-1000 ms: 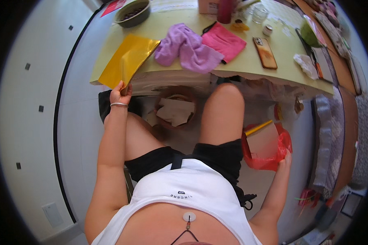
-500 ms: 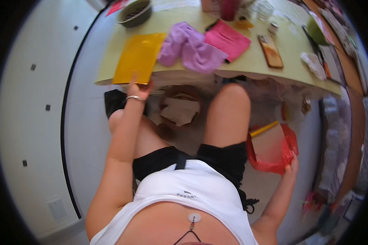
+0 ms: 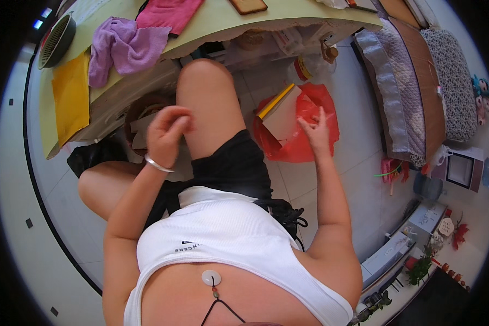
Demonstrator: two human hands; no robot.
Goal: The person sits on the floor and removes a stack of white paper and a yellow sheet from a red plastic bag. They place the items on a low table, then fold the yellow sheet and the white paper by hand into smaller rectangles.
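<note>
My left hand (image 3: 168, 136), a silver bangle at its wrist, hangs in the air beside my raised knee. Its fingers curl loosely, apart from the thumb, with nothing visible in them. My right hand (image 3: 316, 132) is over a red plastic bag (image 3: 313, 148) by my right leg, fingers apart. Whether a fingertip touches the bag's film, I cannot tell. Inside the bag stands a pale flat piece (image 3: 283, 118) with a yellow strip along its top. A gold-yellow flat packet (image 3: 71, 100) lies at the left end of the table (image 3: 223, 24).
On the table are a lilac cloth (image 3: 126, 49), a pink cloth (image 3: 167, 15), a phone (image 3: 248, 5) and a dark green basket (image 3: 58, 42). Beneath it stand a brown bin (image 3: 134, 117) and clear jars (image 3: 321, 65). A bed (image 3: 405, 81) is at the right.
My left hand has left the yellow packet and drawn back toward my knee. My right hand has opened at the red bag. The view has swung to the right.
</note>
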